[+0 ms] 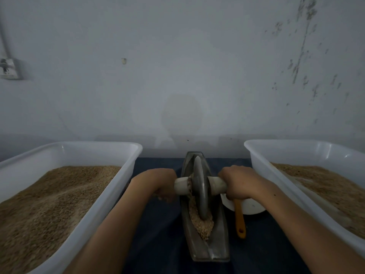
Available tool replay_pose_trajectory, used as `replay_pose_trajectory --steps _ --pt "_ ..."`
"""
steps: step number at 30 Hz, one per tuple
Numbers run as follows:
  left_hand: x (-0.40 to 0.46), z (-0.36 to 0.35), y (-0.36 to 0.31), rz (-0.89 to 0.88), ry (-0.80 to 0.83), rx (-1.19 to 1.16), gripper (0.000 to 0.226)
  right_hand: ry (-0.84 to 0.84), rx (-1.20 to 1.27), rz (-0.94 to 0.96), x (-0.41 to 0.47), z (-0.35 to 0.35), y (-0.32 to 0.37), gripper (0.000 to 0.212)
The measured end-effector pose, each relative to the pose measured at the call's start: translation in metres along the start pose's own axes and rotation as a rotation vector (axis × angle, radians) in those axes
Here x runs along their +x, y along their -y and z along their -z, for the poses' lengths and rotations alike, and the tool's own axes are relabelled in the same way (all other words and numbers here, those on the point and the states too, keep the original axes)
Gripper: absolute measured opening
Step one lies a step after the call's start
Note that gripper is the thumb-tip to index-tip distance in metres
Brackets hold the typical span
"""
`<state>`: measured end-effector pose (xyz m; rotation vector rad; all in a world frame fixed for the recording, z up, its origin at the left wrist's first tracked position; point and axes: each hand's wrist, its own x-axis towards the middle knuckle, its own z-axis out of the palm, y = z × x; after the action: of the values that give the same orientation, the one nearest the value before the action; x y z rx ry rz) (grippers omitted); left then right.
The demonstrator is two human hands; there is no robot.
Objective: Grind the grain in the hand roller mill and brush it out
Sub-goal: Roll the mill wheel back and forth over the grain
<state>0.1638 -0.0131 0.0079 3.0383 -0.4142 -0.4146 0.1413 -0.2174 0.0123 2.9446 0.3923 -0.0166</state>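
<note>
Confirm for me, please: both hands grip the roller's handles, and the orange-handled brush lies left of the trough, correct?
Not quite: the head view shows the orange-handled brush right of the trough, not left. The left hand and right hand do grip the handles.

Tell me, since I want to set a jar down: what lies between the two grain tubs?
In the head view: the trough mill with its wheel, both hands on the axle, a white bowl and an orange-handled brush.
</note>
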Motion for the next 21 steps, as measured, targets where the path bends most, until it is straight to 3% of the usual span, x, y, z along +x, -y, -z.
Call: replay_pose_trajectory --steps 3,6,9,14,19,21 --pt "0.002 -0.004 -0.002 0.061 -0.208 0.132 0.034 -0.100 0.011 -0.043 0.005 -0.006 0.001 0.019" --pt "0.008 -0.010 -0.006 0.098 -0.423 0.196 0.029 -0.297 0.029 -0.080 0.008 -0.018 0.002 0.019" --pt "0.011 -0.015 -0.005 0.108 -0.493 0.199 0.025 -0.392 0.019 -0.081 0.010 -0.022 0.004 0.017" --pt "0.007 -0.008 -0.001 0.063 -0.337 0.188 0.038 -0.173 -0.024 -0.054 0.006 -0.008 0.003 0.029" --pt "0.003 -0.002 -0.001 0.049 -0.111 0.140 0.037 0.002 0.009 -0.020 0.001 0.001 -0.001 0.021" --pt "0.002 -0.001 -0.001 0.043 -0.090 0.118 0.037 0.032 0.023 -0.008 -0.001 0.001 -0.002 0.013"
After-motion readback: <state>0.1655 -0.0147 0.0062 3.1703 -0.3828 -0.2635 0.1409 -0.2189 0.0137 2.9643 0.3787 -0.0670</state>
